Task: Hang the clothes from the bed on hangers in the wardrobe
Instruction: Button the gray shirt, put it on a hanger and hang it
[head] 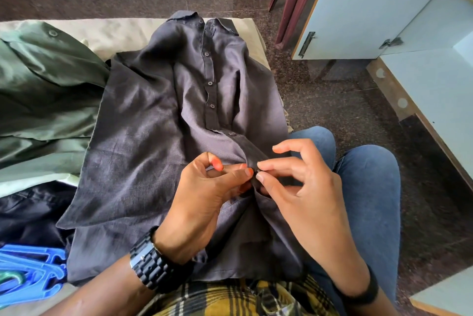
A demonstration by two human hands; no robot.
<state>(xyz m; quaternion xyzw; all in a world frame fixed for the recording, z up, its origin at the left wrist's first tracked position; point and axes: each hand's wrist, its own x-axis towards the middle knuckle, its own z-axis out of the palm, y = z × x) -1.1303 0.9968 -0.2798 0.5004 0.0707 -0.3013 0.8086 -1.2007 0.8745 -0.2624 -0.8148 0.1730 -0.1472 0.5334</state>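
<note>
A: What can't you make out from the head camera?

B: The button itself. Both hands meet at the dark grey shirt [158, 121]'s placket; the left hand [204, 195] and right hand [302, 187] each pinch the fabric between thumb and fingers, hiding it.

A: Anything cut off?

B: Blue hangers [30, 272] at the near left edge; a green garment [46, 80] far left.

A: Where's the shirt?

B: Spread across the bed [115, 31] and the person's lap. Open speckled floor [345, 106] lies right, before the pale wardrobe door [371, 8].
</note>
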